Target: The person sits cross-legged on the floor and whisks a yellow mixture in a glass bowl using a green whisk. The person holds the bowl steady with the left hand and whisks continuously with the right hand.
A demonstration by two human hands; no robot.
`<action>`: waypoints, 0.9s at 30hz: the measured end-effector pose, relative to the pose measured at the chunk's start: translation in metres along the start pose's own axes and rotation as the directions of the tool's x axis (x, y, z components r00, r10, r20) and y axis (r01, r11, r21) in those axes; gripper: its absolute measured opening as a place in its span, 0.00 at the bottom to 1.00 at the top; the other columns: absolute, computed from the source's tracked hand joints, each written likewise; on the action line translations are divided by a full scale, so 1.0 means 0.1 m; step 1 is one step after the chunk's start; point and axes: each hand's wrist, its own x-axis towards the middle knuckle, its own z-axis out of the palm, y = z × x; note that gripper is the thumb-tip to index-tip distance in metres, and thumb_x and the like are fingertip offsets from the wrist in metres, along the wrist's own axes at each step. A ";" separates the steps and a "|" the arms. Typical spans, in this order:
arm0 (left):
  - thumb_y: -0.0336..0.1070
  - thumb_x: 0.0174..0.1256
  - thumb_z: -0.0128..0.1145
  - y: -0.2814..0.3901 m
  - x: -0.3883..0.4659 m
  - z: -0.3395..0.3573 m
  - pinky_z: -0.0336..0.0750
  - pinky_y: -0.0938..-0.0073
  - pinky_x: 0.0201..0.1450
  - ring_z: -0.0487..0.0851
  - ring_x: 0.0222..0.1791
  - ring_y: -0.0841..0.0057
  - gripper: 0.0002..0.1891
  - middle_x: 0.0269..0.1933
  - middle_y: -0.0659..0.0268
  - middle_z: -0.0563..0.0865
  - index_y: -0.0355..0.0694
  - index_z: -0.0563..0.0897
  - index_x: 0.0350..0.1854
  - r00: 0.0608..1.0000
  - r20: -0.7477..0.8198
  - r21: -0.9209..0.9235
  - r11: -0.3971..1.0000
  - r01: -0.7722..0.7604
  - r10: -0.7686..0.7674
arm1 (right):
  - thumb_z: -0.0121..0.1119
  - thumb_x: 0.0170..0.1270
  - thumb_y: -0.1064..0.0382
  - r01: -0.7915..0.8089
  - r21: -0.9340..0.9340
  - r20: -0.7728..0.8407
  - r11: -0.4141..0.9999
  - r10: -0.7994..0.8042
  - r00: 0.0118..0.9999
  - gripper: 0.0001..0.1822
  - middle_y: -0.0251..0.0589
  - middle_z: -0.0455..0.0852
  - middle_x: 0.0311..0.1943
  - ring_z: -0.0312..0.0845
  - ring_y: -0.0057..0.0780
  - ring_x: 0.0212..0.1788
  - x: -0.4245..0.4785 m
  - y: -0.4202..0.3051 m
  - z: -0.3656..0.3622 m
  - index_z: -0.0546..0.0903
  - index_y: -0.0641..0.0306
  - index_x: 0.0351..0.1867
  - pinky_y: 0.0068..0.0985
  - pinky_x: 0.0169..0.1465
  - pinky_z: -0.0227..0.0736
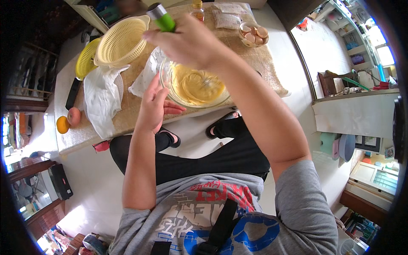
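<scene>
My right hand (188,43) is closed around the green and silver handle (162,19) of a whisk, above a clear glass bowl (199,104). Thick yellow batter (194,84) lies in the bowl, and the blurred wires of the whisk (208,83) dip into it on the right side. At the bowl's left rim is my left hand (157,103), its fingers spread against or close to the glass. A white plastic bag or sheet (142,79) lies just left of the bowl and partly behind it.
On the table (127,119) to the left are a cream plastic colander (122,41), a yellow basket (86,60), a white cloth (102,98), a peach-coloured fruit (74,116) and an orange fruit (62,124). Further back stand a bottle (197,12), packets (226,19) and a bowl of eggshells (253,35).
</scene>
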 end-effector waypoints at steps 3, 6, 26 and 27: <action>0.33 0.77 0.41 0.01 0.01 -0.01 0.86 0.72 0.32 0.90 0.30 0.60 0.33 0.73 0.46 0.66 0.41 0.46 0.81 1.000 0.023 -0.001 1.000 0.009 -0.009 | 0.63 0.66 0.50 0.067 0.199 -0.102 0.978 -0.048 0.994 0.23 0.42 0.77 0.15 0.71 0.29 0.19 0.09 -0.03 0.26 0.80 0.70 0.22 0.34 0.28 0.67; 0.33 0.77 0.41 0.02 0.00 0.01 0.87 0.72 0.31 0.90 0.30 0.60 0.32 0.68 0.47 0.71 0.41 0.48 0.81 1.000 -0.005 0.028 1.000 0.006 -0.006 | 0.61 0.67 0.52 0.149 0.305 -0.369 0.941 -0.027 0.929 0.21 0.45 0.78 0.14 0.74 0.28 0.19 0.29 -0.02 0.28 0.82 0.72 0.27 0.35 0.27 0.71; 0.32 0.77 0.40 0.05 0.00 -0.01 0.86 0.75 0.29 0.90 0.29 0.64 0.34 0.65 0.47 0.76 0.39 0.44 0.81 0.999 0.052 0.017 1.000 0.002 -0.003 | 0.56 0.75 0.54 0.234 0.297 -0.360 0.926 -0.118 0.925 0.24 0.27 0.70 0.12 0.66 0.17 0.15 -0.03 0.24 -0.12 0.73 0.60 0.17 0.21 0.21 0.58; 0.32 0.77 0.40 0.04 0.03 0.00 0.86 0.75 0.29 0.90 0.29 0.64 0.34 0.66 0.47 0.75 0.39 0.44 0.81 0.999 0.052 0.021 1.000 -0.009 0.008 | 0.57 0.75 0.52 0.279 0.292 -0.357 0.915 -0.166 0.919 0.23 0.27 0.74 0.12 0.67 0.16 0.15 -0.05 0.31 -0.24 0.77 0.59 0.19 0.20 0.20 0.59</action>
